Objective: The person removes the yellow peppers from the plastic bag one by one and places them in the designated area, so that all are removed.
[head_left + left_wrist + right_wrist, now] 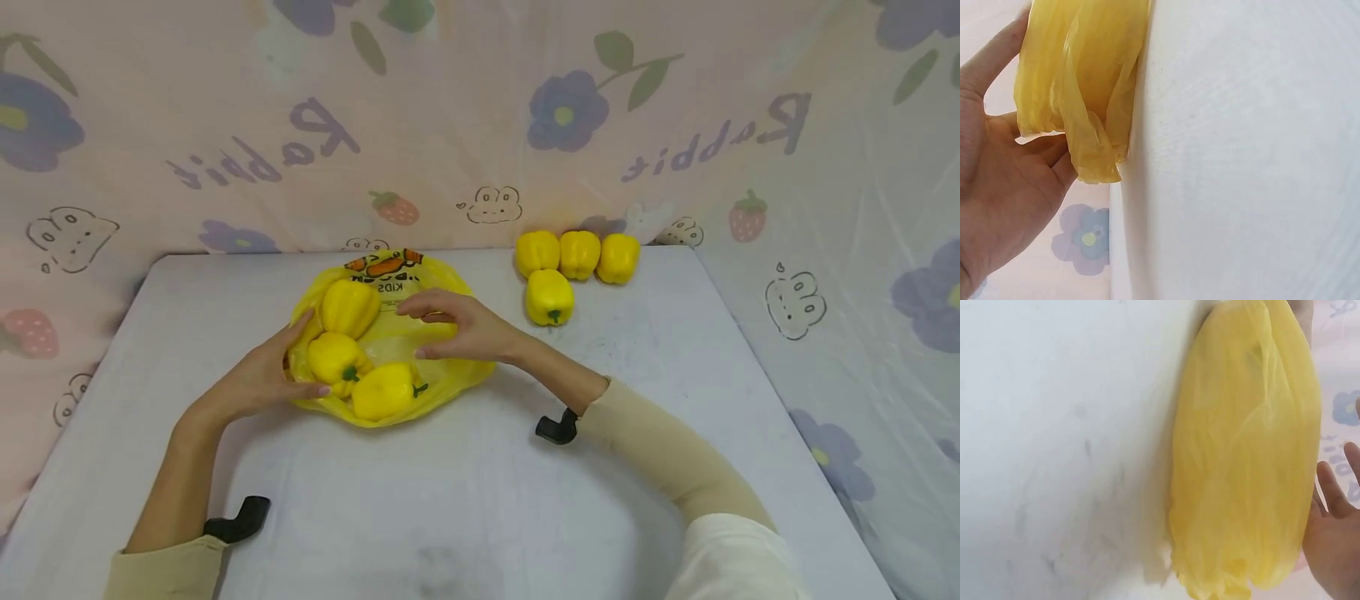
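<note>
A yellow plastic bag [457, 379] lies spread on the table with its mouth facing up. Inside it, toward the left, are three yellow bell peppers: one at the back [350, 308], one in the middle [335, 360] and one at the front [383, 391], two of them with green stems showing. My left hand [258, 371] spreads its thumb and fingers along the bag's left side; in the left wrist view the fingers pass behind the yellow plastic [1085, 75]. Over the bag's right part hovers my right hand [468, 329], fingers loosely bent, nothing between them.
Several more yellow bell peppers stand at the back right: three in a row [580, 254] and one in front [549, 297]. A white cloth covers the table [465, 500]. Behind hangs a patterned curtain [450, 108]. Black wrist mounts [557, 427] stick out near both sleeves.
</note>
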### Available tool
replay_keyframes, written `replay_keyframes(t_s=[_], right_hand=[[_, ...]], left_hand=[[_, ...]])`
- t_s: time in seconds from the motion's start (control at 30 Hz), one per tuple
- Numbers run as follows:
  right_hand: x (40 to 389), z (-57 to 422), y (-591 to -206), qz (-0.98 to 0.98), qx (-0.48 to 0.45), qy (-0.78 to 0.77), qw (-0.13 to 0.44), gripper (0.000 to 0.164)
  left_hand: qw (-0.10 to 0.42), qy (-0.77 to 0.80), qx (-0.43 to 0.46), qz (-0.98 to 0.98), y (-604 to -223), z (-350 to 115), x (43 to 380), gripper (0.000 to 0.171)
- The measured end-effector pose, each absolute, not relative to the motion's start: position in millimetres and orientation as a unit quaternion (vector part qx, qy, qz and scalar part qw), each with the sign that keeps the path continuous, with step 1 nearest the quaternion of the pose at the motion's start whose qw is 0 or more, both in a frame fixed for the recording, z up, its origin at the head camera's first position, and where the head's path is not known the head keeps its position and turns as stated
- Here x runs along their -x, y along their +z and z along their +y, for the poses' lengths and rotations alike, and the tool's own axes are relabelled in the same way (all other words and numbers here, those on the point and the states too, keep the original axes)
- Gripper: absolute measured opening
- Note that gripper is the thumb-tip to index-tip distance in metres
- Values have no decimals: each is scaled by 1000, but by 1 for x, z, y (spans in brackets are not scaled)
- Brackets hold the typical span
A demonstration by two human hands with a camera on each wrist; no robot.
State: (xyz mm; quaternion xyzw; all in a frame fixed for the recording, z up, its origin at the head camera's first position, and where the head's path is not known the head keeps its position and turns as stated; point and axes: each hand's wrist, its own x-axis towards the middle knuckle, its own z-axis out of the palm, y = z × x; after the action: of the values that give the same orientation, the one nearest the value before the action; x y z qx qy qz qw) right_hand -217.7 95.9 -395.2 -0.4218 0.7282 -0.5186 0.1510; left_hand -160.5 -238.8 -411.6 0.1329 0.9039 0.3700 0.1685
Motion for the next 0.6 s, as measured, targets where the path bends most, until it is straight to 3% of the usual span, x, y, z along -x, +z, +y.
replay_keyframes(t_s=[0.6], right_hand=[[202, 67, -403, 726, 430, -456, 283, 54]], left_hand=[[174, 364, -103, 909, -408, -242, 162, 112]])
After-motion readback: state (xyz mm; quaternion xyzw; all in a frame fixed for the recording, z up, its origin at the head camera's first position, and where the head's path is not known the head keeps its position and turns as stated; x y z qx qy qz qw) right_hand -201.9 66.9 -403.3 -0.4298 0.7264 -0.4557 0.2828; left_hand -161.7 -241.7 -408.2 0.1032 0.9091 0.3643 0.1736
